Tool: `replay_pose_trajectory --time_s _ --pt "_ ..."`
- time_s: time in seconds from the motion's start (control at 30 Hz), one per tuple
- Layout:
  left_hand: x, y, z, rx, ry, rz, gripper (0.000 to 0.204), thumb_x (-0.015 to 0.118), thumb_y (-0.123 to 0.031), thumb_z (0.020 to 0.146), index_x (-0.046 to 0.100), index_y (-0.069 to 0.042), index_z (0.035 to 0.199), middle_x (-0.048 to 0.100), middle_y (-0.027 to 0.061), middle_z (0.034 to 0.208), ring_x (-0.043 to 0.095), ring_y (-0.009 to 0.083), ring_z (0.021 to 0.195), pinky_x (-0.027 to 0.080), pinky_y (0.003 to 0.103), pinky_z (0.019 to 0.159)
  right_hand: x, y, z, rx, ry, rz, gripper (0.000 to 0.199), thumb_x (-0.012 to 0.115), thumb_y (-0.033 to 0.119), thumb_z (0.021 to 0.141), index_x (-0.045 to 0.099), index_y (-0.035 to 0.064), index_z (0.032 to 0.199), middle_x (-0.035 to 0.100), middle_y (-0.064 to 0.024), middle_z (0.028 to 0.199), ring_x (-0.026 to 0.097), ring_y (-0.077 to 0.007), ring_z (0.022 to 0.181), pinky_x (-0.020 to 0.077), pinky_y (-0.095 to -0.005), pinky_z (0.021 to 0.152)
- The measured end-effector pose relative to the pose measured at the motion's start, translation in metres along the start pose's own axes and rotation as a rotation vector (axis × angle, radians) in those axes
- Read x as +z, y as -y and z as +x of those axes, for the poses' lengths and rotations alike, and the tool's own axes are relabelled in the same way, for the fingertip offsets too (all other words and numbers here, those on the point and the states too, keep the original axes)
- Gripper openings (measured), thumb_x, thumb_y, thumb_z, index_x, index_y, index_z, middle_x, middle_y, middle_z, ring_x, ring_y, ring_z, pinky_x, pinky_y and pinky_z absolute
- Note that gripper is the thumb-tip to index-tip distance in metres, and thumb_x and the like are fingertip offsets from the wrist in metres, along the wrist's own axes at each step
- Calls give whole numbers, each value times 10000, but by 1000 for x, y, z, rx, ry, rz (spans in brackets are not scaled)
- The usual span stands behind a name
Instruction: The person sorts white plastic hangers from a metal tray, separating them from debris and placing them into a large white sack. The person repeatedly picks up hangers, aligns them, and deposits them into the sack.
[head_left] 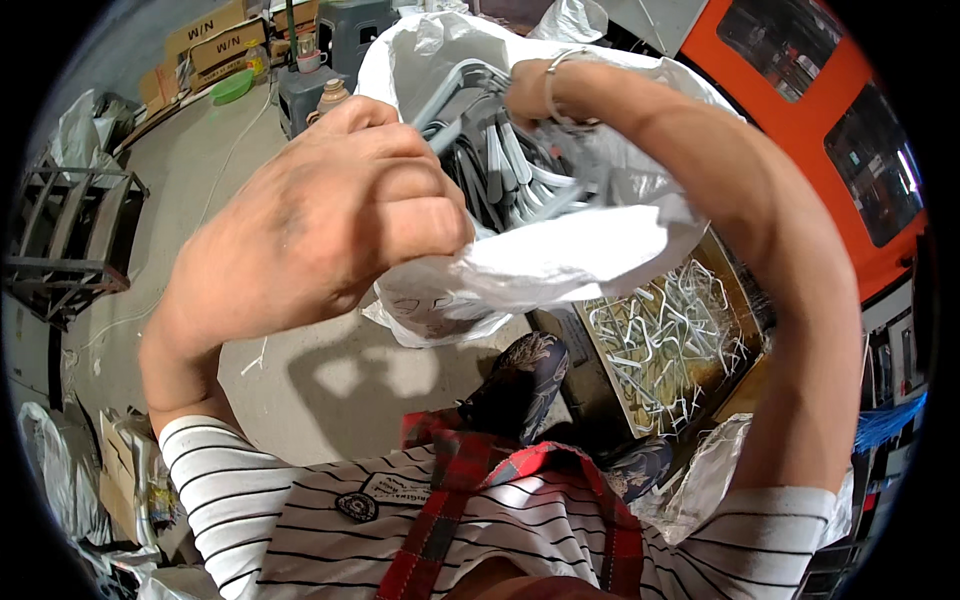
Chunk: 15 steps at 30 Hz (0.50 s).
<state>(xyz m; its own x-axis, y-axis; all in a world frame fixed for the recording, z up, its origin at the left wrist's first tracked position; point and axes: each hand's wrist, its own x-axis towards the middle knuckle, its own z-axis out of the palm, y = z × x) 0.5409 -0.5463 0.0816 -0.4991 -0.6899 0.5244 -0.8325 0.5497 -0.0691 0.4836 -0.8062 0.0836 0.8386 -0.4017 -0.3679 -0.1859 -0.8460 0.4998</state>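
Grey curved strips (510,170) lying inside white plastic sack (590,255); left hand's (330,210) curled fingers pinching sack's rim; right hand (530,92) reaching in, fingers hidden, state cannot tell. Brown tray (735,270) holding bent whitish rods (675,340) beside; grey floor (240,140) stretching left; orange windowed machine (800,130) standing right.

On the grey floor (175,215) beneath our left hand (330,205), we have a white scrap (258,360) on the hand's near side, a thin pale cord (222,168) trailing to its left, a dark metal rack (70,270) farther left, and a green basin (232,88) and dark grey stool (298,100) beyond it.
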Motion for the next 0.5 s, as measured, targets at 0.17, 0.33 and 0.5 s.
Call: replay_pose_trajectory --time_s 0.17,0.33,0.5 --pt "2 5 15 186 -199 -37 165 632 -55 658 603 -43 819 643 57 860 601 225 855 459 365 740 62 -4 37 96 -169 173 275 612 259 727 682 47 888 652 -154 817 643 -266 703 511 -382 649" --pt "8 6 31 118 -82 35 120 620 -93 697 599 -27 795 621 66 807 591 231 820 381 353 717 68 31 12 623 131 977 627 492 571 793 559 27 1097 612 -174 928 631 -294 650 501 -395 449" --pt "-29 6 16 27 27 191 209 553 -42 775 621 -16 971 629 89 958 576 243 975 350 425 971 38 -19 -1 441 -185 1202 547 579 476 810 541 48 1148 625 -219 873 631 -294 643 526 -368 535"
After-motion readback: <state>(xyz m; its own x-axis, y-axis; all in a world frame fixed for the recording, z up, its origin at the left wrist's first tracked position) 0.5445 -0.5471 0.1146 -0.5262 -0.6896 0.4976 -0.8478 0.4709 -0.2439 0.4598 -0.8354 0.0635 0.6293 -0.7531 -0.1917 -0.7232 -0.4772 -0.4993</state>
